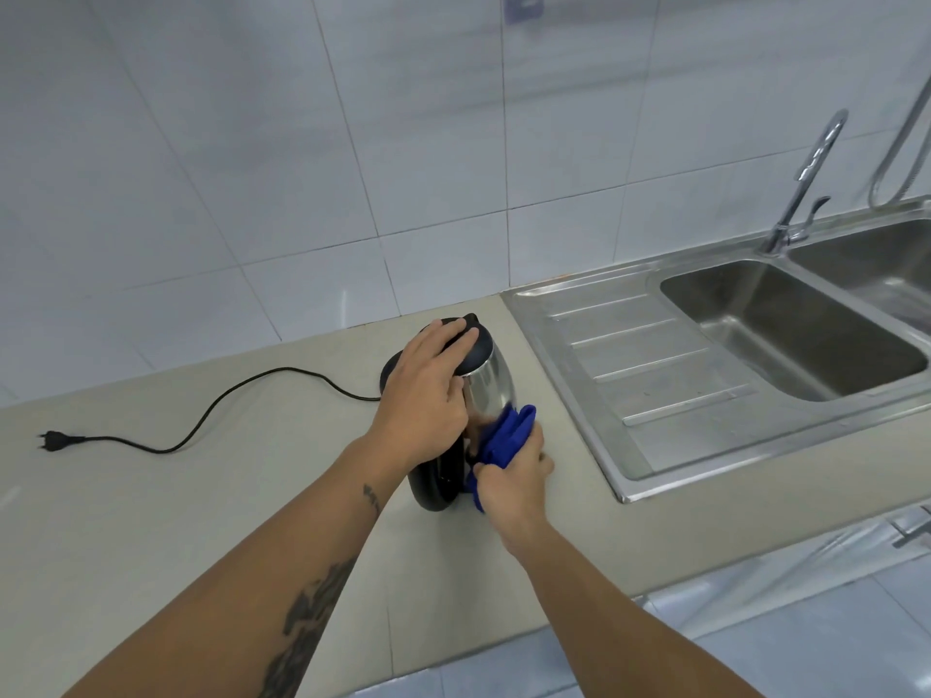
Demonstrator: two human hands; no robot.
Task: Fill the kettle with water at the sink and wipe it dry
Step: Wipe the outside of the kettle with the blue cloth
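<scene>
Blue cloth (506, 438) in right hand (514, 483) rubs the kettle (486, 382); left hand (428, 390) steadies its lid. Wiping underway, filling seemingly done.

The left hand (428, 390) hides the kettle (486, 385) handle; the blue cloth (504, 438) covers its lower side. The sink (629, 345) runs off the right edge.

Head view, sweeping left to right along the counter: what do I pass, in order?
plug → power cord → kettle, steadied on top by the left hand while the right hand presses a blue cloth to its side → drainboard → sink basin → faucet
</scene>
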